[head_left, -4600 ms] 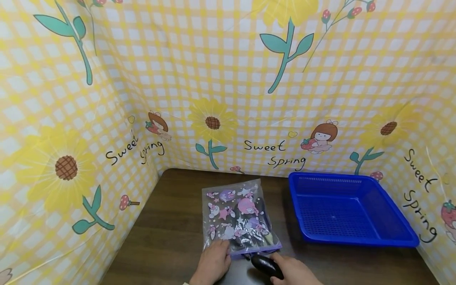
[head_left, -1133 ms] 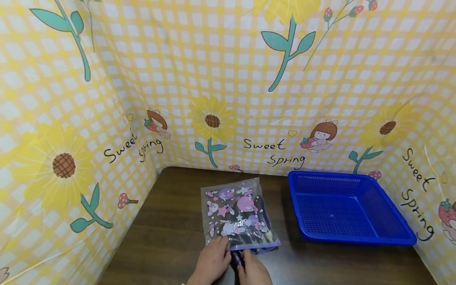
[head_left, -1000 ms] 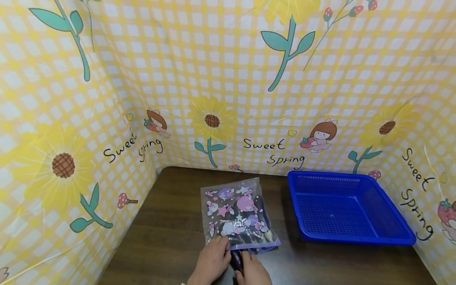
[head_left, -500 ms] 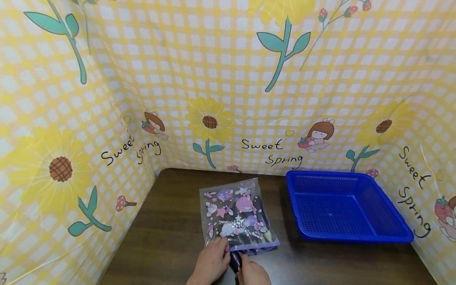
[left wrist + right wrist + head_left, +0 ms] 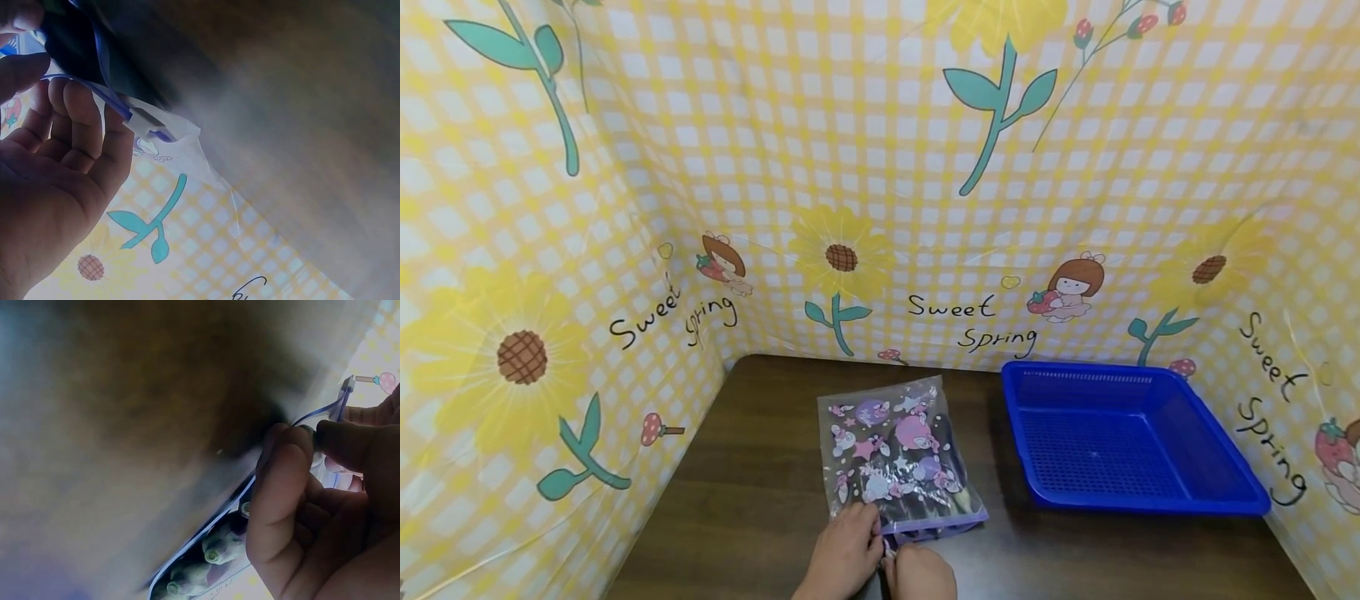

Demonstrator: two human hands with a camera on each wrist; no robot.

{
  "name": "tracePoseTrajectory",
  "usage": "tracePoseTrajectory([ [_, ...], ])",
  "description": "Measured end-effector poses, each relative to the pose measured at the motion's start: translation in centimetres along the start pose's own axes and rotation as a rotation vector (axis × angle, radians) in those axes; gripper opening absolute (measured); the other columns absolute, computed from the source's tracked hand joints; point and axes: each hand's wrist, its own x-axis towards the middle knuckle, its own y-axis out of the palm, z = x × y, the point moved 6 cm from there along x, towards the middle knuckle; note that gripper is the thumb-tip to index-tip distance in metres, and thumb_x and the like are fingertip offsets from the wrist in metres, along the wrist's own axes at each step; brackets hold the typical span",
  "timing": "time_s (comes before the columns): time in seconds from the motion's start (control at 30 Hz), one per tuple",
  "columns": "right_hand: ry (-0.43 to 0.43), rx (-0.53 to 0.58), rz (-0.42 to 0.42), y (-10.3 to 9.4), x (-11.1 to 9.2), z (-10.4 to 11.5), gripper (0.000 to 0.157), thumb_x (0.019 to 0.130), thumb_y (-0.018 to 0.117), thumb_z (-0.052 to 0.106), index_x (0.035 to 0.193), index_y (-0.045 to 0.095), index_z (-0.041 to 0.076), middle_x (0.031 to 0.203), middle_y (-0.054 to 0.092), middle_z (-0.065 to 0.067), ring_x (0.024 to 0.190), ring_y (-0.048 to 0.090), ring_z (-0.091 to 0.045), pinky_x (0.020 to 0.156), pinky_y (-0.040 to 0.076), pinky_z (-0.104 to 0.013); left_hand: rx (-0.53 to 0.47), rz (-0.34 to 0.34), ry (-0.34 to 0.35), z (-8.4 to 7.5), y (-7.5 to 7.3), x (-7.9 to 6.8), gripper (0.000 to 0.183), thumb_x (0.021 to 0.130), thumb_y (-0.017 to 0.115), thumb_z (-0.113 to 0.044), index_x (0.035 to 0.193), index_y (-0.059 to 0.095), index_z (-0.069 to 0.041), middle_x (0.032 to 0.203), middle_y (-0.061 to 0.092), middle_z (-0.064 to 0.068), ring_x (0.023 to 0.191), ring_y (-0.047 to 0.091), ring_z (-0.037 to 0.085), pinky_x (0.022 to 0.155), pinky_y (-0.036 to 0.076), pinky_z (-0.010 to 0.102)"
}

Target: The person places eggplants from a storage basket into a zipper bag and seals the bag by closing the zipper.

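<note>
A clear zip bag (image 5: 868, 471) with pink and purple cartoon prints lies on the table, its purple-edged mouth facing me. My left hand (image 5: 844, 550) holds the left part of that mouth, and the left wrist view shows its curled fingers under the edge near the white slider (image 5: 142, 124). Dark eggplant skin (image 5: 72, 47) shows inside the opening there. My right hand (image 5: 922, 573) is at the mouth, thumb and forefinger pinching the end of an eggplant, mostly hidden by the fingers. Several eggplants (image 5: 222, 544) lie inside the bag, green stem ends towards the opening.
A blue plastic basket (image 5: 1150, 505) with a perforated bottom stands to the right of the bag. Yellow checked cloth (image 5: 955, 250) with sunflowers hangs behind and at both sides of the dark wooden table (image 5: 737, 467).
My right hand has moved left from the bag's right side and pushed the black eggplant into the mouth; little of it shows outside now. My left hand has kept its place on the edge.
</note>
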Motion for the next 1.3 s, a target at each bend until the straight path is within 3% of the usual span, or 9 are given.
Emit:
tracePoseTrajectory([
  [0.17, 0.018, -0.011, 0.029, 0.5, 0.9, 0.5, 0.024, 0.084, 0.063, 0.025, 0.07, 0.059, 0.005, 0.062, 0.057, -0.009, 0.057, 0.058, -0.029, 0.051, 0.046, -0.045, 0.008, 0.021, -0.012, 0.1, 0.2, 0.1, 0.022, 0.07, 0.069, -0.014, 0.073, 0.049, -0.019, 0.07, 0.041, -0.011, 0.063, 0.043, 0.012, 0.053, 0.037, 0.03],
  [0.33, -0.052, -0.065, 0.029, 0.4, 1.7, 1.3, 0.022, 0.085, 0.059, 0.022, 0.069, 0.06, 0.007, 0.066, 0.059, -0.007, 0.06, 0.06, -0.027, 0.052, 0.047, -0.043, 0.022, 0.007, -0.015, 0.1, 0.1, 0.1, 0.026, 0.07, 0.071, -0.013, 0.073, 0.046, -0.02, 0.069, 0.039, -0.011, 0.061, 0.042, 0.01, 0.05, 0.035, 0.028],
  [0.57, -0.152, -0.178, -0.092, 0.0, 1.8, 1.9, 0.023, 0.079, 0.066, 0.024, 0.062, 0.057, 0.011, 0.059, 0.056, -0.007, 0.053, 0.056, -0.026, 0.044, 0.044, -0.04, 0.004, -0.046, -0.01, -0.1, -0.4, 0.1, 0.027, 0.07, 0.072, -0.011, 0.073, 0.047, -0.02, 0.069, 0.037, -0.013, 0.06, 0.041, 0.009, 0.05, 0.035, 0.026],
  [0.67, -0.166, -0.19, -0.078, 0.0, 2.0, 1.8, 0.024, 0.078, 0.067, 0.025, 0.062, 0.057, 0.011, 0.059, 0.056, -0.007, 0.053, 0.056, -0.025, 0.045, 0.045, -0.04, -0.004, -0.047, -0.011, 0.0, -0.4, 0.2, 0.027, 0.07, 0.072, -0.011, 0.073, 0.047, -0.02, 0.069, 0.037, -0.013, 0.061, 0.04, 0.008, 0.05, 0.035, 0.025],
  [0.93, -0.188, -0.081, -0.005, 0.2, 1.8, 0.8, 0.03, 0.08, 0.066, 0.034, 0.065, 0.06, 0.009, 0.063, 0.058, -0.009, 0.057, 0.058, -0.028, 0.048, 0.044, -0.042, 0.016, 0.031, -0.025, 0.3, 0.1, -0.1, 0.026, 0.07, 0.07, -0.012, 0.074, 0.046, -0.02, 0.07, 0.038, -0.011, 0.061, 0.041, 0.009, 0.05, 0.035, 0.027],
  [1.3, -0.187, -0.104, -0.081, -0.4, 1.7, 1.3, 0.031, 0.086, 0.06, 0.032, 0.065, 0.061, 0.008, 0.061, 0.058, -0.01, 0.054, 0.058, -0.029, 0.045, 0.043, -0.043, 0.019, 0.088, -0.034, 0.4, 0.1, -0.1, 0.022, 0.073, 0.071, -0.013, 0.076, 0.049, -0.02, 0.071, 0.04, -0.01, 0.064, 0.043, 0.011, 0.052, 0.037, 0.029],
])
